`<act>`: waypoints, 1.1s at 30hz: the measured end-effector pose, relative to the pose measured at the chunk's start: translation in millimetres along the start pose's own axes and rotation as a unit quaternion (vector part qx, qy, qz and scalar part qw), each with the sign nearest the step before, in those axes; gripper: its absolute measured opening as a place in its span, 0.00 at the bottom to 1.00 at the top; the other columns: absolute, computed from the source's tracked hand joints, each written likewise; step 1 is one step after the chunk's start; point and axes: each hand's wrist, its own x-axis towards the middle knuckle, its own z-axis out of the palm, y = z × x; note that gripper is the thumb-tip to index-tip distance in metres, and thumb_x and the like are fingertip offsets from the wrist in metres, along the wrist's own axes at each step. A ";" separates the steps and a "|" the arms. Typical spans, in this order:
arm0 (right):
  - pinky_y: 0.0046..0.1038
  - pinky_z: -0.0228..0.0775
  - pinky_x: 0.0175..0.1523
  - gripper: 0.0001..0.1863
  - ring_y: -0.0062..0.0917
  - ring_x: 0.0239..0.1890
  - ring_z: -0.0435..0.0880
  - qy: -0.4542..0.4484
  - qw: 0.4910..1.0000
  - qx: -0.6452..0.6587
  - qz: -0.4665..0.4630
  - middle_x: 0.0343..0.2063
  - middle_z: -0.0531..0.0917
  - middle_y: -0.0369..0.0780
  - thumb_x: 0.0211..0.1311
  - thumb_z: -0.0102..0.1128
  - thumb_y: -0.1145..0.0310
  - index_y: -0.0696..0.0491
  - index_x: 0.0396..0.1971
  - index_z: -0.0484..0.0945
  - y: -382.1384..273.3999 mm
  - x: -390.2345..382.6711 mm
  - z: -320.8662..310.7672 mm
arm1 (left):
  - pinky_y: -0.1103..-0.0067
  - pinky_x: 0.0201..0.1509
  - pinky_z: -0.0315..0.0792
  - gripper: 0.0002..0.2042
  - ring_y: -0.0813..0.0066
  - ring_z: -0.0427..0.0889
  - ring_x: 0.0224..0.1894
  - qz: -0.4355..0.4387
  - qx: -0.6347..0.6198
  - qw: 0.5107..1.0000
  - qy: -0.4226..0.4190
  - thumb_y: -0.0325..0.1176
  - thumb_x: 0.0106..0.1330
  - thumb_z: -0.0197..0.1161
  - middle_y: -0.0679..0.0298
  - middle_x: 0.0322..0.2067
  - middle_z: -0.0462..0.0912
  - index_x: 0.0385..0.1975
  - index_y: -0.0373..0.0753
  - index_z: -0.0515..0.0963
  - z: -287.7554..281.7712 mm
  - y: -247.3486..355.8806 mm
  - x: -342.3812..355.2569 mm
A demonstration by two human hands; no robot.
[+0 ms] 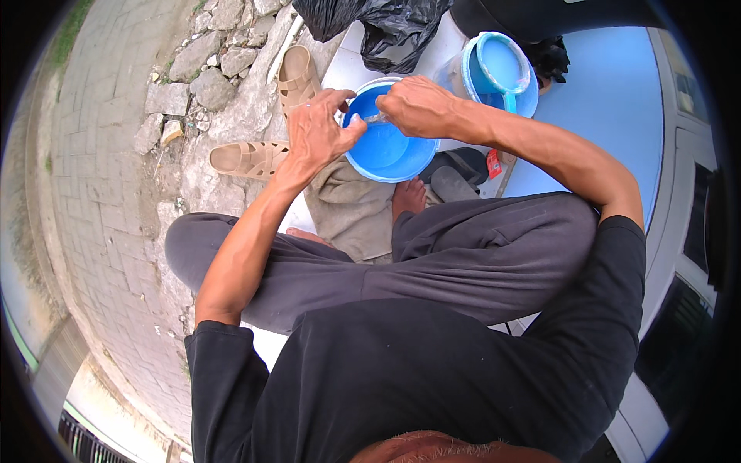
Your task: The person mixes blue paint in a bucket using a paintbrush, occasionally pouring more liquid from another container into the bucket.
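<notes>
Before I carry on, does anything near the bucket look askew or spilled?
The tan sandals look askew left of the blue bucket: one lies roughly at right angles to the other, rather than paired. I see no clear spill.

White tiles (347, 63), blue bucket (386, 150), cloth (351, 208)

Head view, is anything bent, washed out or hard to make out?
In the head view, paving at left and the pale frame at right bow noticeably; the head view washes out the pale strip at lower left; and the head view shows the blue bucket clearly, but the small thing between the left hand and right hand is hard to identify.
</notes>
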 end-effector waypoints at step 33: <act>0.44 0.72 0.33 0.07 0.46 0.28 0.84 -0.136 0.989 0.045 -0.039 0.22 0.82 0.51 0.54 0.62 0.72 0.60 0.28 0.81 -8.6 -20.0 25.2 | 0.67 0.44 0.77 0.23 0.64 0.88 0.29 -0.150 0.000 0.966 -0.212 0.47 0.75 0.46 0.51 0.27 0.85 0.57 0.37 0.78 18.1 -48.8 -7.6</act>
